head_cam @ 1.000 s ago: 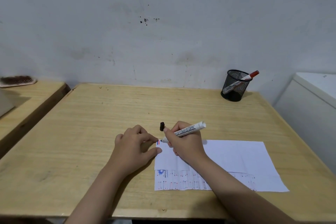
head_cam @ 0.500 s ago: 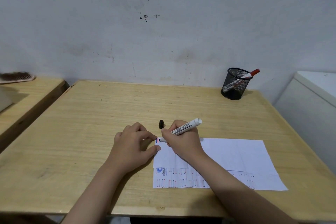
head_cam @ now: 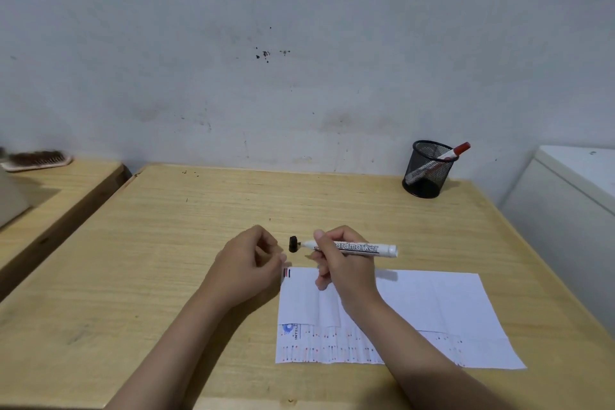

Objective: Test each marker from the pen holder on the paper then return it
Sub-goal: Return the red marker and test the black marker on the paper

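The right hand (head_cam: 346,263) is closed around a white-barrelled marker with black lettering (head_cam: 356,248), holding it nearly level above the light wooden table (head_cam: 166,243), just beyond the far edge of the paper. Its bare tip points left, almost touching a small black cap (head_cam: 293,244) that stands on the table. The left hand (head_cam: 248,268) rests beside the paper's near-left corner, fingers loosely curled with nothing in them. The white sheet of paper (head_cam: 432,306) lies flat, creased, with short red, blue and black strokes at its top-left corner and rows of small print along the near edge. At the far right corner stands one black wire-mesh pen holder (head_cam: 427,170) with one red-capped white marker (head_cam: 446,156) leaning in it. Two markers, one loose cap, one sheet.
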The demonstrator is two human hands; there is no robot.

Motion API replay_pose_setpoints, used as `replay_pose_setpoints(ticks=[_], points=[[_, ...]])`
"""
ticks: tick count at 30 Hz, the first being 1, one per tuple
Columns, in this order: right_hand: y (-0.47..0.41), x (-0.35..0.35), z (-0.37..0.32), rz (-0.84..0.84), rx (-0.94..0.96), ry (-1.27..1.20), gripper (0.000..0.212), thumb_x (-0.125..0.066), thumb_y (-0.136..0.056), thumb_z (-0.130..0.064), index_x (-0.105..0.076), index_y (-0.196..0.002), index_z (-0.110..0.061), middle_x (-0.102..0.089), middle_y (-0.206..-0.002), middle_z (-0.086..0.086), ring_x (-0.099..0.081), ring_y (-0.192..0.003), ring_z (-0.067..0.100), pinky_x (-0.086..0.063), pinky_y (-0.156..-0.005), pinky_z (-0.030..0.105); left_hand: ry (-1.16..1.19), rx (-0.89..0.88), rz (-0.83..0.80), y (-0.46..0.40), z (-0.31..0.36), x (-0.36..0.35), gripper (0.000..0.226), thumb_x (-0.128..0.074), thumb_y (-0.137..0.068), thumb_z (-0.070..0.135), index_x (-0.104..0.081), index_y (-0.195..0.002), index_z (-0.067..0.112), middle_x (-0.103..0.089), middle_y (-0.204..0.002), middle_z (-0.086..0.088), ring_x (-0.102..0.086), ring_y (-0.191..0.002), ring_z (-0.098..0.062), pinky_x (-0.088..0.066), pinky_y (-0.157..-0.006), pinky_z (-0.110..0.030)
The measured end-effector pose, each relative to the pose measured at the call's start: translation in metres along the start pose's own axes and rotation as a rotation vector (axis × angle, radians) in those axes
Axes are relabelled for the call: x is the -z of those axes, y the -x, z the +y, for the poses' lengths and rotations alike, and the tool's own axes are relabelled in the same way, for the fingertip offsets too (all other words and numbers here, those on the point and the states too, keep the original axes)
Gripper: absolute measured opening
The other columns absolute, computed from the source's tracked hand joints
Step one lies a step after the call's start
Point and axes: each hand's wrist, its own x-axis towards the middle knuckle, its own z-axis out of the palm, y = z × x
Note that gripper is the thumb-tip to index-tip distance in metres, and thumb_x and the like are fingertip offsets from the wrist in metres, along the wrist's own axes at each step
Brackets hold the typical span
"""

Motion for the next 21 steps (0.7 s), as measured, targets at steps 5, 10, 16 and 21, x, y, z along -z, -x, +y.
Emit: replay_pose_setpoints(ticks=[5,10,16,21], points=[[0.000,0.010,-0.012,0.058,0.098,-0.118,0.004,-0.063,-0.086,-0.008,-0.064,-0.084,-0.004,-0.065,-0.065,0.008,-0.056,-0.047,0.013,-0.050,-0.050,0.037,-0.085,-0.130,-0.097,-0.020,0.018,-0.012,0.037,-0.061,-0.083,0.021,-0.055,-0.118,0.034,-0.058,-0.109,0.007,-0.061,-0.090,-0.014,-0.055,-0.079,-0.036],[0.011,0.027,-0.029,0.080,0.215,-0.101,0.010,-0.071,-0.080,-0.006,-0.063,-0.084,-0.004,-0.063,-0.064,0.007,-0.055,-0.048,0.016,-0.053,-0.048,0.034,-0.102,-0.086,-0.070,-0.028,0.029,-0.013,0.019,-0.063,-0.080,0.006,-0.071,-0.091,0.019,-0.069,-0.091,0.000,-0.064,-0.083,-0.013,-0.050,-0.069,-0.018],[0.030,0.054,-0.053,0.097,0.290,-0.073,0.007,-0.071,-0.078,-0.001,-0.068,-0.079,-0.007,-0.064,-0.060,-0.001,-0.054,-0.044,0.020,-0.052,-0.048,0.036,0.713,0.008,-0.158,-0.003,0.069,0.004,0.016,-0.074,-0.074,0.003,-0.076,-0.084,0.015,-0.076,-0.087,-0.010,-0.067,-0.085,-0.021,-0.051,-0.082,-0.033],[0.046,0.064,-0.068,0.060,0.311,-0.066,0.007,-0.074,-0.071,-0.014,-0.070,-0.077,-0.014,-0.064,-0.059,0.001,-0.056,-0.044,0.022,-0.051,-0.051,0.036,0.921,-0.001,-0.204,0.014,0.093,0.003,0.022,-0.061,-0.078,-0.008,-0.072,-0.087,0.008,-0.076,-0.076,-0.005,-0.072,-0.077,-0.014,-0.058,-0.073,-0.020]])
